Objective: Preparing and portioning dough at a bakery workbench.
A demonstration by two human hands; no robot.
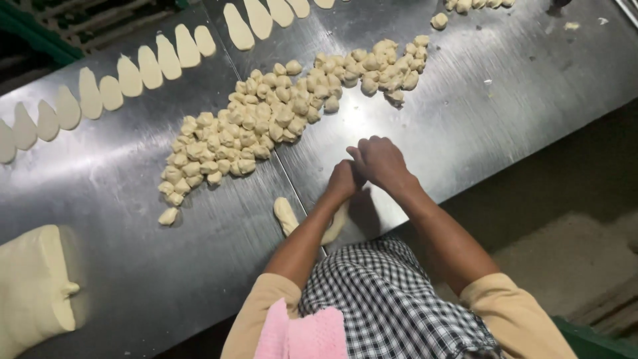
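Observation:
My left hand (342, 181) and my right hand (380, 161) are pressed together, palms down, on the steel table (478, 113) near its front edge. The right hand's fingers lie over the left hand's. Whatever is beneath them is hidden. An elongated dough piece (286, 216) lies just left of my left forearm. A second rolled piece (335, 227) shows partly under that forearm. A big heap of small dough lumps (266, 119) stretches across the table just beyond my hands.
A row of shaped oval dough pieces (126, 76) runs along the far left, with more (259, 18) at the top. A large dough slab (33, 286) lies at the near left. A few lumps (465, 6) sit top right. The table's edge drops off at the right.

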